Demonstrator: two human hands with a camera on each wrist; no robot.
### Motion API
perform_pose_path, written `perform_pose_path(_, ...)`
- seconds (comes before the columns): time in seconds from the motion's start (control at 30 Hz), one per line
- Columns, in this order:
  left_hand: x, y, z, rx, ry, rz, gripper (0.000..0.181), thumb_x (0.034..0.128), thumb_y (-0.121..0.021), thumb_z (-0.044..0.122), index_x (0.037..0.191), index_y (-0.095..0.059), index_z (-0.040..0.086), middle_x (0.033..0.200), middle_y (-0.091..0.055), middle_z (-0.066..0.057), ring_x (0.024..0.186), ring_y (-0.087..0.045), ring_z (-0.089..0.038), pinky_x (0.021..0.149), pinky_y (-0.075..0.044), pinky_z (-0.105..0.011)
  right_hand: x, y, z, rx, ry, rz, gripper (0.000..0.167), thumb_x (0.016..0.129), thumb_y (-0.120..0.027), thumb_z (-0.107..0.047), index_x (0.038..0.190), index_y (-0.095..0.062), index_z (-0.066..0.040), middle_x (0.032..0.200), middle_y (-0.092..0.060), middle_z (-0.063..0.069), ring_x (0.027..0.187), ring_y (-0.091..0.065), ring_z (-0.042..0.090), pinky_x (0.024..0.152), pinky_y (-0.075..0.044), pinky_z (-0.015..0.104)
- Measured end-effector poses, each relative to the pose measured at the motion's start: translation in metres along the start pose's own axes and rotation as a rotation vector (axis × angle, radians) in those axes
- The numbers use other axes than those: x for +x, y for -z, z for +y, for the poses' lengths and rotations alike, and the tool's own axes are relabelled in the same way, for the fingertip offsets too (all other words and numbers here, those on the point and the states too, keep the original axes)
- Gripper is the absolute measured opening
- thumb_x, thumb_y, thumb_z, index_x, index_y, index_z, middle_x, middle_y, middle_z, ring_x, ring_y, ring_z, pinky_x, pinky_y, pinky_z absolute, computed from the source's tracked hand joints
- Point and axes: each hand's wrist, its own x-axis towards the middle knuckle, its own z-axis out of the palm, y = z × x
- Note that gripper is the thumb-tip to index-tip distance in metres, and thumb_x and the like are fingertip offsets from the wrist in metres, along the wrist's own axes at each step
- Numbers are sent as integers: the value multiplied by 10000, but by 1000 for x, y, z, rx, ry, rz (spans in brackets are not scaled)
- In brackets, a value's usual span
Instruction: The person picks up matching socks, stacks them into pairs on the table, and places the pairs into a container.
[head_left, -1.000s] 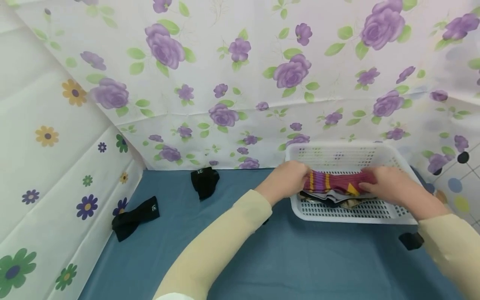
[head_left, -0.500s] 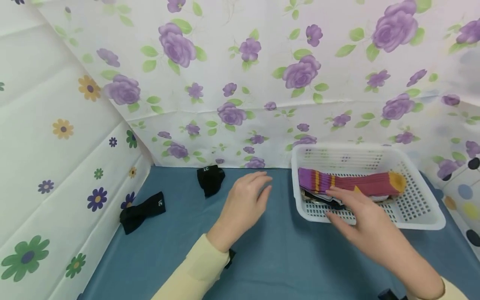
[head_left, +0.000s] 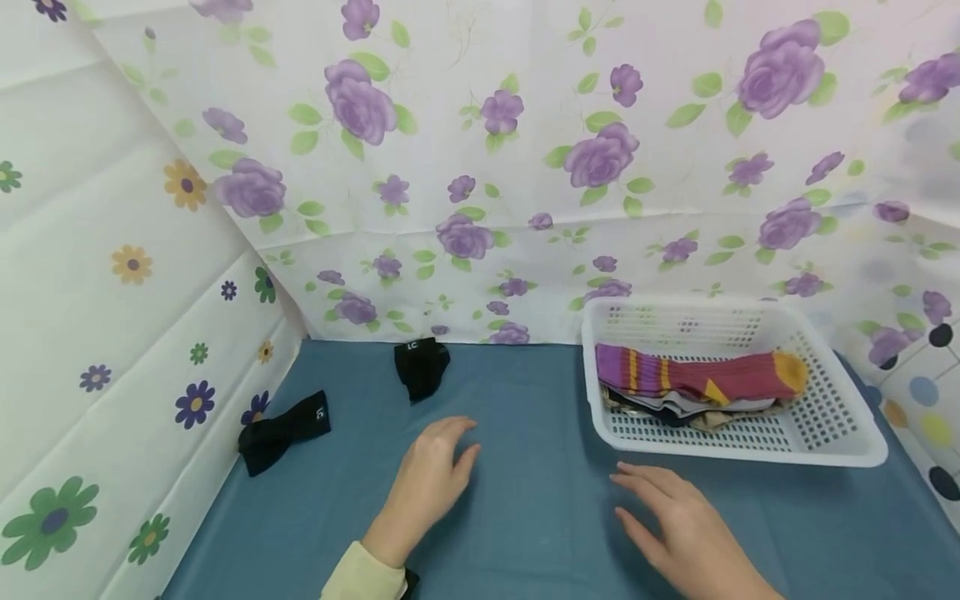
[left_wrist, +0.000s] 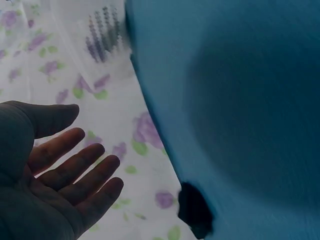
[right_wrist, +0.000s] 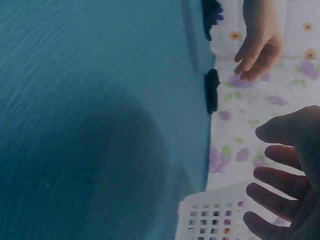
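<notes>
My left hand [head_left: 426, 479] hovers over the blue cloth with nothing in it, its fingers loosely extended in the left wrist view. To the right, my right hand [head_left: 678, 525] is also bare, fingers spread, in front of the white basket [head_left: 727, 454]. Inside that basket a maroon sock [head_left: 735, 377] with purple and yellow stripes lies flat on top of several folded grey, black and tan socks [head_left: 678, 406]. Two black socks lie apart on the cloth: a crumpled sock [head_left: 422, 369] near the back edge and a longer sock [head_left: 285, 432] by the left wall.
Blue cloth [head_left: 525, 517] covers the work surface. A white sheet with purple roses [head_left: 465, 237] rises behind it, and a flowered sheet [head_left: 127, 400] stands at the left. The basket sits against the back at right.
Both hands have let go of the maroon sock, leaving it on the pile in the basket. They have since drawn back toward me, the left hand also moving left.
</notes>
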Motion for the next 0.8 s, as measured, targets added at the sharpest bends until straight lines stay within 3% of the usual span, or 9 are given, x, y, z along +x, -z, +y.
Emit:
perform_pose_path(0.13,13,0,-16,16,55,-3,426,852,-683,332,1228,-604,146,1231,-612,-38,1162,-566,-203,909,-498,-378,3,-8,2,-12,-11,-46,396,777,-736,-381,1152,-624,-320,1222,-597,-81,1099,-572,102,863,-507,382)
perform_pose_path(0.33,54,-8,-49,62,168,-80,766,816,-672,490,1433,-377,145,1464,-373,-170,1373,-319,-355,1040,-362,-530,6,-15,1,-21,-10,-59,383,776,-742,-373,1135,-648,-278,1221,-602,-69,1105,-573,121,859,-504,396)
perform_pose_path(0.47,85,-20,-78,82,252,-114,761,866,-646,410,1467,-277,124,1517,-226,-214,1407,-208,-397,1048,-332,-558,6,-21,0,-25,-2,-65,388,794,-725,-384,1151,-648,-252,1240,-595,-55,1124,-563,129,855,-504,398)
perform_pose_path(0.6,106,-29,-99,141,303,-178,761,896,-617,375,1493,-209,137,1540,-153,-220,1416,-146,-427,1053,-316,-570,7,-26,-1,-28,0,-77,393,808,-707,-398,1165,-643,-245,1250,-589,-51,1136,-552,128,859,-501,395)
perform_pose_path(0.8,113,-37,-109,174,339,-265,639,953,-530,326,1489,-224,159,1540,-179,-202,1405,-194,-420,1048,-305,-591,8,-31,-2,-12,-20,-97,389,815,-701,-397,1176,-636,-269,1261,-582,-69,1145,-544,115,892,-484,379)
